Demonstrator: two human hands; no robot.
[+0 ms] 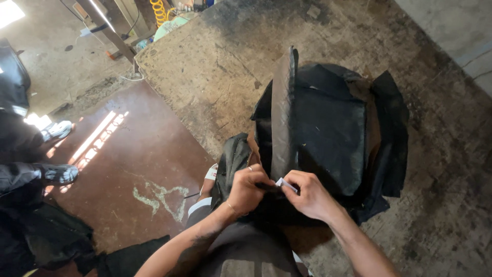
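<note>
Between both hands (pixel 279 191): black fabric (pixel 328 133)

One head-worn camera looks steeply down, close over the workbench (pixel 215 66).

My bench (pixel 215 66) was a worn, stained slab, grey-brown and scuffed dark in patches. On it lay a heap of black fabric (pixel 333 133), spread near my edge, with a long dark strip (pixel 283 102) rising across its middle. Below the bench ran a reddish floor (pixel 133 154).
</note>
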